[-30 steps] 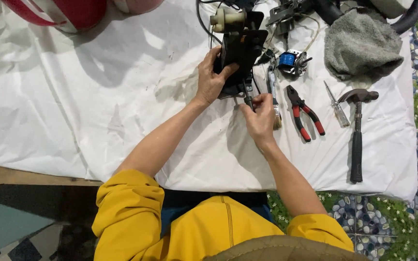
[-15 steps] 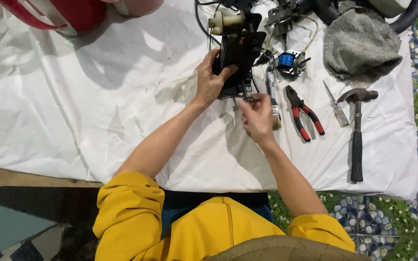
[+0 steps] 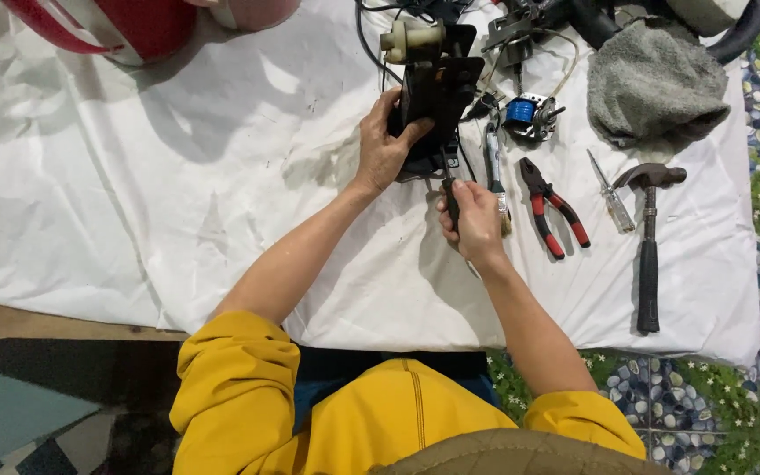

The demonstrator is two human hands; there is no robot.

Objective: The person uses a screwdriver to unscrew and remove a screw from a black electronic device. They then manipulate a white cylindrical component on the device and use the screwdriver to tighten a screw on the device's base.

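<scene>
Covering the work surface, a creased white sheet [image 3: 178, 176]; pebble-patterned floor [image 3: 749, 413].

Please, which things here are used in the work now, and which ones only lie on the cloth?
In use:
- black device, gripped by the left hand
- screwdriver, held by the right hand, its tip at the device

Lying about:
- pliers with red handles
- hammer
- small clear-handled screwdriver
- grey cloth
- blue coil part
- red and white bag
</scene>
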